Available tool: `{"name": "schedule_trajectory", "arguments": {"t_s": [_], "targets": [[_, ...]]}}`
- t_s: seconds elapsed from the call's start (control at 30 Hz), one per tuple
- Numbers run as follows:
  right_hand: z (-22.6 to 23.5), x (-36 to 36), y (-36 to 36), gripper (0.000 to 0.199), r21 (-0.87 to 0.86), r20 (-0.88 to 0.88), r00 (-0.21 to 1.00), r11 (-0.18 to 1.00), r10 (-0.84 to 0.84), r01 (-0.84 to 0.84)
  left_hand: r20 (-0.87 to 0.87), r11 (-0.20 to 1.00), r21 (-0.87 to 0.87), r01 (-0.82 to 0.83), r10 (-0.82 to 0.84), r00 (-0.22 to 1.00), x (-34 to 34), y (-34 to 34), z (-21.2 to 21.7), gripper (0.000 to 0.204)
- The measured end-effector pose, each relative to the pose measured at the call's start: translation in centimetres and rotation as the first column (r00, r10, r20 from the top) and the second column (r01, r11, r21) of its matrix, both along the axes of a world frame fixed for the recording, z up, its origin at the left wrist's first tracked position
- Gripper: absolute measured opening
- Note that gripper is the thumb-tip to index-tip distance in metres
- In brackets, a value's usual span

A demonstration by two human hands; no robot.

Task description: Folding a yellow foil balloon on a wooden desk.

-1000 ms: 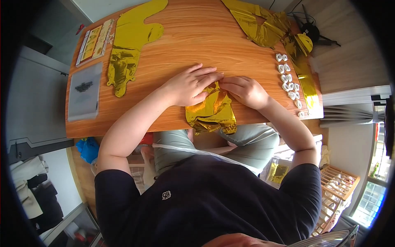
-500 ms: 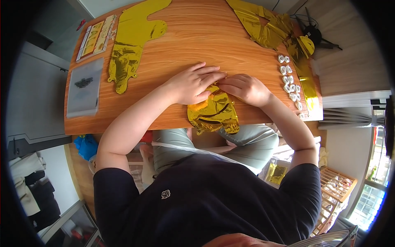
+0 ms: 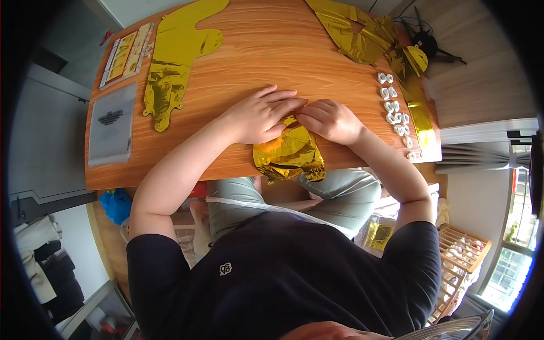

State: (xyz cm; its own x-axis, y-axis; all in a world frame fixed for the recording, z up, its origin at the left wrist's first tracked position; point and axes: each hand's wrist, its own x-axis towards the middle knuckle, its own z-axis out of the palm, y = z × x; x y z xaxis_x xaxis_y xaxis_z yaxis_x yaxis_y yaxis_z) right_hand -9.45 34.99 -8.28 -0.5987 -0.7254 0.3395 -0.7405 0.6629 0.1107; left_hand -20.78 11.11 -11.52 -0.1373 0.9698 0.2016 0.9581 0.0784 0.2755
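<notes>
A crumpled gold foil balloon [image 3: 294, 150] lies at the near edge of the table, its lower end overhanging slightly. Over its upper left side is my left hand [image 3: 258, 117], thumb and index finger on the foil, the other fingers stretched out away from me. My right hand [image 3: 333, 120] is closed in a pinch at the balloon's top edge, its fingertips meeting those of the left. What lies right between the fingertips is hidden. An orange patch shows on the foil beneath my left thumb.
A flat gold foil balloon [image 3: 173, 62] lies to the left, another [image 3: 354, 37] at the far right. Small white rolled pieces [image 3: 392, 106] line the right side. A clear plastic bag [image 3: 110, 124] and a printed card pack [image 3: 126, 56] lie left; a black stand [image 3: 426, 44] sits far right.
Both hands stay at the balloon's top edge with only slight finger movement. The whole view has shifted a little, so things on the table appear slightly further left.
</notes>
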Motion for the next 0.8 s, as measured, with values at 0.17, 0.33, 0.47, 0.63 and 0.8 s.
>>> {"name": "schedule_trajectory", "arguments": {"t_s": [0.17, 0.33, 0.47, 0.63, 0.8], "targets": [[0.2, 1.1, -0.8, 0.032, -0.252, 0.242, 0.961, 0.948, -0.133, 0.195, 0.024, 1.000, -0.017, -0.014, 0.014, 1.000, 0.0, 0.0, 0.0, 0.068], [0.1, 1.9, 0.2, 0.035, -0.297, 0.348, 0.929, 0.925, -0.127, 0.238, 0.047, 1.000, -0.010, -0.003, 0.004, 0.999, 0.1, -0.1, 0.3, 0.070], [0.4, 2.2, -0.2, 0.033, -0.206, 0.114, 0.985, 0.967, -0.128, 0.150, 0.028, 1.000, -0.006, -0.004, 0.004, 1.000, 0.1, -0.2, 0.2, 0.072], [-0.3, 2.1, 0.2, 0.033, -0.193, 0.052, 0.993, 0.974, -0.108, 0.116, 0.026, 1.000, 0.005, -0.004, 0.004, 1.000, 0.1, 0.0, 0.0, 0.073], [-0.8, 1.9, 0.3, 0.031, -0.210, 0.102, 0.989, 0.970, -0.105, 0.125, 0.019, 1.000, -0.013, -0.011, 0.011, 1.000, 0.2, -0.1, 0.1, 0.073]]}}
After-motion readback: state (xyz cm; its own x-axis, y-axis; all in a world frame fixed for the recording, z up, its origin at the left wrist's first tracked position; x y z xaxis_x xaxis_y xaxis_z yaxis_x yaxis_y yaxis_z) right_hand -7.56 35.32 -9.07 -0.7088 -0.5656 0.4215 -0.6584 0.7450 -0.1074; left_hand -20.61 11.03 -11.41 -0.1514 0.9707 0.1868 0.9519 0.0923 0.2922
